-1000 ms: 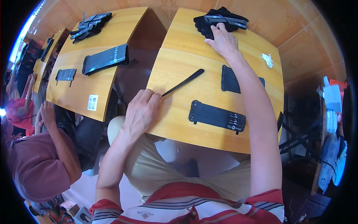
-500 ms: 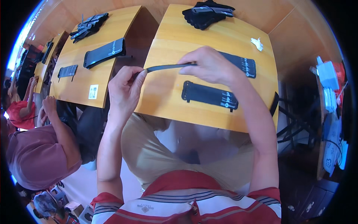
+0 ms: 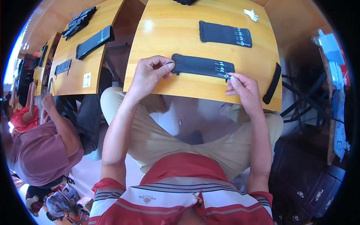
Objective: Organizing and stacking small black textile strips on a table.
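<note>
A flat black panel (image 3: 200,66) lies crosswise on the near part of the wooden table (image 3: 165,41), with small pale printed marks toward its right end. Short dark tabs stick out along its near edge. At its left end, my left hand (image 3: 152,75) is closed, thumb and forefinger pinching the corner. My right hand (image 3: 244,88) pinches the near right corner between thumb and fingertips. Whether a second layer lies on this panel I cannot tell. Farther back rests another wider black panel (image 3: 221,33), with a row of holes down its left edge.
A black strap (image 3: 272,83) lies along the table's right edge. Crumpled white material (image 3: 251,15) sits at the far right. On the left neighbouring table are a black panel (image 3: 95,42), a smaller panel (image 3: 63,67) and a white label (image 3: 87,80). A person (image 3: 47,150) sits beside me.
The dark strip stretched between my raised hands has come down to the near panel. Both hands moved lower and apart, to that panel's two ends. The view has shifted.
</note>
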### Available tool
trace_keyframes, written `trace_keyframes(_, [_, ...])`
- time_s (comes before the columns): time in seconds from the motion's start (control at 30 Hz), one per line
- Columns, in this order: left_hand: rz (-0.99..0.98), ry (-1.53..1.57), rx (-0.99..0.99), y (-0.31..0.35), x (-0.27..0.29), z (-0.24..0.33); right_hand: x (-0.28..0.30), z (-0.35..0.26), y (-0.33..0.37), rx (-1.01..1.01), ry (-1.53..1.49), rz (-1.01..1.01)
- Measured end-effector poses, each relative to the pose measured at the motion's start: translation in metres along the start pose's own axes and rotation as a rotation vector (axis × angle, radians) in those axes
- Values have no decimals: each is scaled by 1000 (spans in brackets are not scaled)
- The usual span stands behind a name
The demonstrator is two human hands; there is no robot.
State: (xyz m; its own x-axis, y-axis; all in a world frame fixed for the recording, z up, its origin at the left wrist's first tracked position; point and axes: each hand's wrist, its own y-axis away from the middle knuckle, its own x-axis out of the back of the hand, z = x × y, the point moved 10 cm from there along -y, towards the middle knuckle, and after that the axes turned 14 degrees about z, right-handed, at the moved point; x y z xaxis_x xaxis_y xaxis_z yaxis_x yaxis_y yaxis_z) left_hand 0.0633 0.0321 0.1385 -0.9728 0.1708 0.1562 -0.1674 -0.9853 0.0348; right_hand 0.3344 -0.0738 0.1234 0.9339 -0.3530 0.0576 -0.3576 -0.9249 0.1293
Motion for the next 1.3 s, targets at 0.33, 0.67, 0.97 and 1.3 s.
trace_keyframes(0.33, [46, -226, -1, 11, -4, -20, 21, 11, 14, 157, 112, 264])
trace_keyframes(0.67, [148, -298, -52, 12, 1, -21, 31, 13, 19, 130, 218, 377])
trace_keyframes(0.97, [184, -296, 29, 6, 2, -27, 27, -4, 13, 194, 270, 391])
trace_keyframes(1.3, [211, -293, 24, 6, 4, -28, 22, -9, 7, 217, 313, 390])
